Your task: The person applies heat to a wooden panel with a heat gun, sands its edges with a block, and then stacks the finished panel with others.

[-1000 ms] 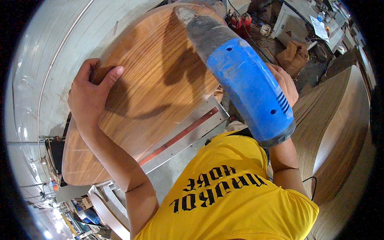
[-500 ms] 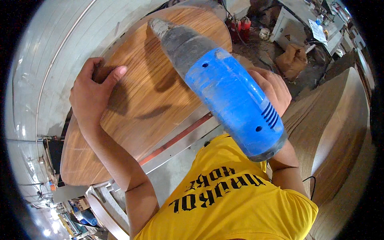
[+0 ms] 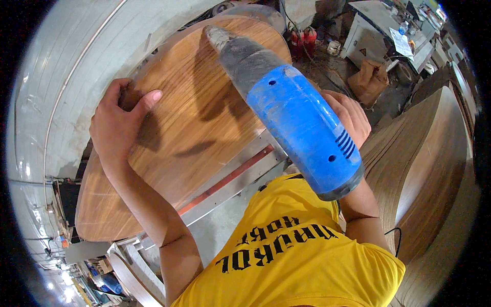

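A blue heat gun with a dusty grey nozzle end slants above the oval wooden board. My right hand is behind the tool's body, closed round its handle, which is mostly hidden. At the board's far left edge, my left hand grips the rim, its thumb lying over the top face and its fingers curled past the edge. The board has a brown wood-grain surface, and shadows of the tool and my hand fall on it. The nozzle tip points toward the far end of the board.
Beneath the board runs a metal rail with a red strip. Stacked curved wooden sheets rise on the right. Red fire extinguishers, a brown paper bag and a cluttered desk stand at far right. A pale wall lines the left.
The heat gun's nozzle has swung slightly to the right over the board, and its rear end has risen a little. My left hand has stayed almost in place on the rim.
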Action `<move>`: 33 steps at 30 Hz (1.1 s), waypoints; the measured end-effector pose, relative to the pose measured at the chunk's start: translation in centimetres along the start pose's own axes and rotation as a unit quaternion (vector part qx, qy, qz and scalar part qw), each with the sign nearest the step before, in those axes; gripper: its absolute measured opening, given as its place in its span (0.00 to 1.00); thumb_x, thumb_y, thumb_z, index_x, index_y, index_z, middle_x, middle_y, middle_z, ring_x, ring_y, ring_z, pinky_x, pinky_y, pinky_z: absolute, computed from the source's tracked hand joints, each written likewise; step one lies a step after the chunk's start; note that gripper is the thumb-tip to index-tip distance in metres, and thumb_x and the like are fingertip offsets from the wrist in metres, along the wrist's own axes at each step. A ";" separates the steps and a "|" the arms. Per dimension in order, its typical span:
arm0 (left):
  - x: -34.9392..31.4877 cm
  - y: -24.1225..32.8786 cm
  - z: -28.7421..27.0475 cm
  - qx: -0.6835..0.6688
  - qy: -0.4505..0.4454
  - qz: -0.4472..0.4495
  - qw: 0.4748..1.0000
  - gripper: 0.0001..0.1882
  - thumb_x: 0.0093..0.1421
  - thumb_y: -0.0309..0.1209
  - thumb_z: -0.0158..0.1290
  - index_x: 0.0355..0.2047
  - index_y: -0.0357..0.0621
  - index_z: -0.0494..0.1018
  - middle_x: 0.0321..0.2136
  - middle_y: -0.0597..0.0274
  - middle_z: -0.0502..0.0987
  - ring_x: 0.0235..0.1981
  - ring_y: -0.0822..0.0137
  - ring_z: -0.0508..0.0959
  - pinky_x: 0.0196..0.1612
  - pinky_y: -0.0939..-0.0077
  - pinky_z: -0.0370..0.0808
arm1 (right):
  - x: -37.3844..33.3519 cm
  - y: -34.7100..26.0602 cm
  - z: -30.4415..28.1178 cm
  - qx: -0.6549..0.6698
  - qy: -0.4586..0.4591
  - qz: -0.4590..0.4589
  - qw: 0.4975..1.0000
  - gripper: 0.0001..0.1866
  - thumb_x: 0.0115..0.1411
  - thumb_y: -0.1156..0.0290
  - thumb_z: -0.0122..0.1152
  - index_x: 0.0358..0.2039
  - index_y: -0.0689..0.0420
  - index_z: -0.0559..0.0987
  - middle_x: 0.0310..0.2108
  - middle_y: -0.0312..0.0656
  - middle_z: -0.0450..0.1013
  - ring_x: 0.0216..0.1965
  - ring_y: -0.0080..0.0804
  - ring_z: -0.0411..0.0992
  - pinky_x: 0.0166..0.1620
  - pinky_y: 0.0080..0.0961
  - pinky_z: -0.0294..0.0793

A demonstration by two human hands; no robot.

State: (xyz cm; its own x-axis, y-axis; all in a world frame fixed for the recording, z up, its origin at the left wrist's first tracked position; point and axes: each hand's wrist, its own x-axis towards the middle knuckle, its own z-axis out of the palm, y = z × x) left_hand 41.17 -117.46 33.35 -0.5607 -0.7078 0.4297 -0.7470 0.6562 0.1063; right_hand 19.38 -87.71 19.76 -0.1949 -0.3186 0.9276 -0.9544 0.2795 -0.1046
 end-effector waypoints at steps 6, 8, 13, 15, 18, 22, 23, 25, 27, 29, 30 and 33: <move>0.1 0.1 0.2 0.001 0.000 0.001 1.000 0.44 0.52 0.70 0.74 0.57 0.51 0.85 0.48 0.56 0.91 0.51 0.49 0.89 0.55 0.52 0.83 | -1.2 1.0 -0.9 -0.038 -0.032 0.054 0.997 0.17 0.57 0.66 0.74 0.47 0.54 0.88 0.38 0.46 0.86 0.35 0.46 0.86 0.38 0.39 0.85; 0.1 0.2 0.2 0.003 0.000 0.002 1.000 0.43 0.53 0.70 0.74 0.57 0.51 0.84 0.48 0.56 0.91 0.51 0.49 0.90 0.54 0.52 0.83 | -1.8 1.4 -1.1 -0.035 -0.058 0.077 0.995 0.21 0.59 0.63 0.78 0.51 0.57 0.88 0.44 0.49 0.87 0.43 0.49 0.87 0.49 0.40 0.86; 0.0 0.4 0.0 0.011 0.003 0.006 1.000 0.42 0.54 0.68 0.75 0.57 0.51 0.84 0.46 0.56 0.91 0.49 0.50 0.90 0.53 0.53 0.83 | -3.3 2.8 -1.5 -0.025 -0.023 0.116 0.993 0.20 0.61 0.65 0.74 0.53 0.56 0.87 0.48 0.49 0.87 0.45 0.48 0.87 0.48 0.40 0.86; -0.1 0.4 -0.3 -0.011 -0.007 -0.002 1.000 0.41 0.54 0.67 0.75 0.56 0.50 0.84 0.45 0.56 0.91 0.48 0.51 0.90 0.52 0.55 0.83 | -4.0 3.8 -1.8 0.079 -0.030 0.215 0.973 0.22 0.64 0.66 0.75 0.57 0.57 0.86 0.53 0.50 0.86 0.50 0.48 0.86 0.53 0.41 0.86; -0.3 0.5 -0.7 -0.031 -0.019 -0.011 0.999 0.41 0.53 0.66 0.76 0.55 0.49 0.84 0.43 0.56 0.91 0.46 0.52 0.90 0.50 0.56 0.83 | -4.8 6.0 -2.2 0.214 -0.002 0.312 0.926 0.23 0.70 0.71 0.74 0.64 0.60 0.83 0.60 0.51 0.82 0.58 0.46 0.83 0.61 0.43 0.84; -0.7 0.1 -1.1 -0.045 -0.012 0.000 0.999 0.41 0.52 0.65 0.77 0.55 0.48 0.85 0.39 0.55 0.90 0.44 0.52 0.90 0.48 0.57 0.83 | -4.0 9.2 -1.9 0.127 -0.038 0.343 0.930 0.22 0.68 0.74 0.75 0.62 0.62 0.84 0.56 0.53 0.84 0.57 0.47 0.84 0.59 0.42 0.84; -0.8 0.0 -1.1 -0.039 -0.006 0.002 0.999 0.40 0.52 0.65 0.77 0.55 0.49 0.85 0.39 0.55 0.90 0.43 0.51 0.90 0.48 0.56 0.83 | -3.3 9.8 -1.7 0.100 -0.033 0.285 0.953 0.22 0.67 0.74 0.76 0.60 0.62 0.85 0.54 0.53 0.85 0.56 0.47 0.84 0.58 0.42 0.83; -1.1 -0.2 -1.2 -0.052 -0.006 -0.001 0.999 0.40 0.52 0.65 0.77 0.54 0.49 0.85 0.37 0.54 0.89 0.43 0.49 0.89 0.48 0.55 0.83 | -1.6 10.1 -1.4 0.096 0.001 0.236 0.967 0.23 0.63 0.73 0.78 0.59 0.62 0.85 0.53 0.52 0.86 0.55 0.49 0.85 0.58 0.43 0.83; -1.3 -0.3 -1.1 -0.044 0.024 0.024 0.998 0.40 0.52 0.65 0.77 0.54 0.49 0.85 0.37 0.54 0.89 0.42 0.48 0.89 0.47 0.54 0.83 | 0.8 9.8 -0.9 0.163 0.006 0.267 0.950 0.26 0.58 0.72 0.80 0.58 0.61 0.85 0.52 0.53 0.86 0.54 0.53 0.85 0.58 0.44 0.83; -1.4 -0.3 -1.0 -0.037 0.038 0.036 0.998 0.40 0.52 0.65 0.76 0.54 0.50 0.85 0.37 0.53 0.89 0.42 0.46 0.89 0.47 0.52 0.83 | 3.7 9.6 -1.2 -0.049 -0.087 0.099 0.990 0.28 0.58 0.74 0.77 0.61 0.59 0.84 0.53 0.52 0.85 0.55 0.55 0.84 0.60 0.45 0.82; -1.5 -0.3 -1.0 -0.037 0.037 0.037 0.998 0.39 0.52 0.65 0.76 0.54 0.51 0.85 0.37 0.52 0.89 0.42 0.46 0.89 0.47 0.52 0.84 | 5.3 9.4 -0.7 -0.097 -0.099 0.058 0.989 0.30 0.58 0.72 0.76 0.62 0.55 0.83 0.55 0.48 0.85 0.56 0.52 0.84 0.59 0.44 0.82; -1.7 -0.2 -0.9 -0.044 0.030 0.049 0.997 0.37 0.54 0.66 0.74 0.54 0.54 0.85 0.37 0.51 0.89 0.42 0.44 0.90 0.46 0.51 0.84 | 9.5 9.9 1.4 -0.216 -0.116 -0.070 0.967 0.32 0.59 0.69 0.71 0.66 0.48 0.80 0.58 0.38 0.83 0.55 0.44 0.82 0.57 0.41 0.81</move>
State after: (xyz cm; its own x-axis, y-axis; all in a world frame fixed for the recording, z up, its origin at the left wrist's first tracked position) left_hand 42.63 -116.16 33.43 -0.6047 -0.6237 0.4953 -0.6537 0.7439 0.1387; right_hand 7.72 -89.25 27.06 -0.1641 -0.5615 0.8111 -0.8020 0.5546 0.2217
